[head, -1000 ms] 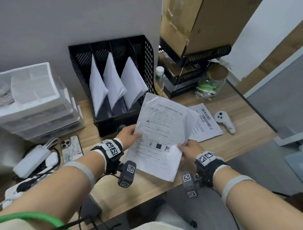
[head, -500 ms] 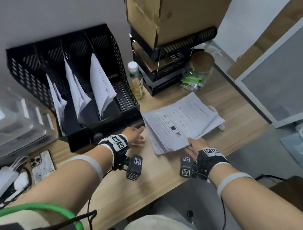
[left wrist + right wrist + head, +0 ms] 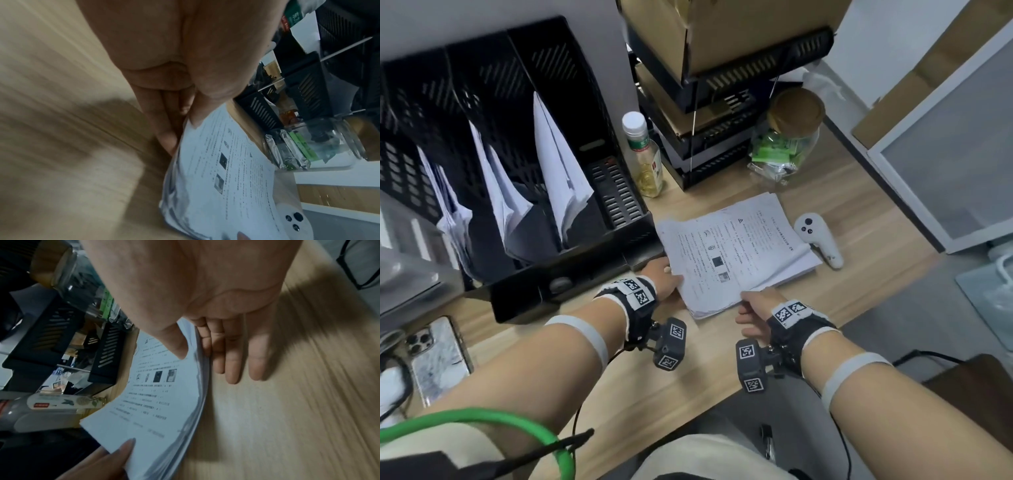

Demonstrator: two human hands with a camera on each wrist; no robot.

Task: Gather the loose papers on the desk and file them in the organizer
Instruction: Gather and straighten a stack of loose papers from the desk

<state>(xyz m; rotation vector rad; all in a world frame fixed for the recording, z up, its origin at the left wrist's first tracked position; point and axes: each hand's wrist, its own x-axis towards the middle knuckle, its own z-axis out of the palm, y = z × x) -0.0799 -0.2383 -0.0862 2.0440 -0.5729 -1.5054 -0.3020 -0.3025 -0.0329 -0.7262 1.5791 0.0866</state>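
A stack of printed white papers lies on the wooden desk, right of the black mesh organizer. Three of the organizer's slots hold leaning white sheets. My left hand pinches the stack's left edge. In the left wrist view its thumb lies on the papers with the fingers beneath. My right hand grips the near edge. The right wrist view shows its thumb on the top sheet, the index finger tucked under the edge and the other fingers flat on the desk.
A white controller lies just right of the stack. Behind it stand a small bottle, a cork-lidded glass jar and stacked black trays under a cardboard box. A phone lies at the left, near clear plastic drawers.
A second ago both hands held the sheets up in the air. They came down onto the paper beside the controller, and my left hand moved in to grip the stack's left edge.
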